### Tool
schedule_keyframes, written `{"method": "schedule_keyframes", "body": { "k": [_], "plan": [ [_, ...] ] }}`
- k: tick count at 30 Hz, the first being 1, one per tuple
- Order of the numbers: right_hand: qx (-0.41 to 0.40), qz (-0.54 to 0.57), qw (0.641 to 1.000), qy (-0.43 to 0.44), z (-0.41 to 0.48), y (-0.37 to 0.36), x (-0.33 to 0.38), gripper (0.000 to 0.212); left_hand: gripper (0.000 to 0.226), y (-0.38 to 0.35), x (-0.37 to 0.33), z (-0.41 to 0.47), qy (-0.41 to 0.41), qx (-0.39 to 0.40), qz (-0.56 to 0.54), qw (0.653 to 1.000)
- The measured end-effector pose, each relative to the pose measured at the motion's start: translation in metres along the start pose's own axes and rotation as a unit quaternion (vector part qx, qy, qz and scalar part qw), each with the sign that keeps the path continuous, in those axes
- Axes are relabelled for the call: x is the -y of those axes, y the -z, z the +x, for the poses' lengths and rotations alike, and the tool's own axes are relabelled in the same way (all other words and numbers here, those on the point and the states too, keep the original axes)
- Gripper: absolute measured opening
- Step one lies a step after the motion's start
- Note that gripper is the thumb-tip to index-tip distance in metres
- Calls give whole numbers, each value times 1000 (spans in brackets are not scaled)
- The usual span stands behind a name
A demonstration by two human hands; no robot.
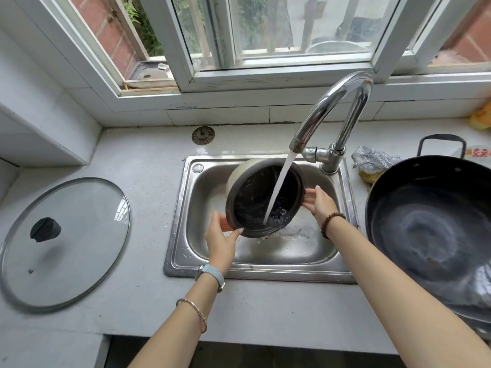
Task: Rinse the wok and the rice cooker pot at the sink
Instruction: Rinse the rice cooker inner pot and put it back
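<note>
The rice cooker pot (249, 197), dark inside and pale outside, is tilted toward me over the steel sink (183, 216). Water from the chrome faucet (342, 102) streams into it and pools at its lower rim. My left hand (221, 240) grips the pot's lower left rim. My right hand (320, 201) holds its right rim. The black wok (430, 227) rests on the counter to the right of the sink, wet inside, its loop handle at the back.
A glass lid (63, 243) with a black knob lies on the counter at the left. A sink strainer (203, 135) sits behind the basin. A scouring pad and sponge (372, 162) lie beside the faucet base. The window sill runs along the back.
</note>
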State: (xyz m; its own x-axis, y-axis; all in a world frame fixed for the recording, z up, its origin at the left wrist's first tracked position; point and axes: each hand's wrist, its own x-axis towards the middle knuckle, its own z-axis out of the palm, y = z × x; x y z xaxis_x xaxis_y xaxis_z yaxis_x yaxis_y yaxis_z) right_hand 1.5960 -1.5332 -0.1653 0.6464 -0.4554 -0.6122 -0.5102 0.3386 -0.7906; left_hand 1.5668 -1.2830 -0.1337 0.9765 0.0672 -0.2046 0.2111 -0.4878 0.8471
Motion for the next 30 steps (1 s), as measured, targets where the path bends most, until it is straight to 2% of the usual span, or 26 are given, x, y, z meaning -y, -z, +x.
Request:
{"method": "schedule_keyframes", "body": {
  "k": [7, 14, 20, 26, 30],
  "plan": [
    [7, 2, 1000, -24, -5, -5, -2, 43, 31, 7, -1, -6, 5, -9, -10, 1000],
    [44, 3, 994, -95, -23, -26, -15, 48, 34, 41, -9, -8, -14, -33, -2, 999],
    [87, -29, 986, -138, -37, -37, -34, 57, 30, 67, -27, -7, 22, -43, -22, 999],
    [84, -90, 977, -173, -60, -39, -38, 49, 31, 77, -44, -3, 62, -36, -78, 994],
    [77, -71, 978, -181, -68, -38, -41, 40, 32, 79, -52, -3, 71, -32, -105, 991]
  ]
}}
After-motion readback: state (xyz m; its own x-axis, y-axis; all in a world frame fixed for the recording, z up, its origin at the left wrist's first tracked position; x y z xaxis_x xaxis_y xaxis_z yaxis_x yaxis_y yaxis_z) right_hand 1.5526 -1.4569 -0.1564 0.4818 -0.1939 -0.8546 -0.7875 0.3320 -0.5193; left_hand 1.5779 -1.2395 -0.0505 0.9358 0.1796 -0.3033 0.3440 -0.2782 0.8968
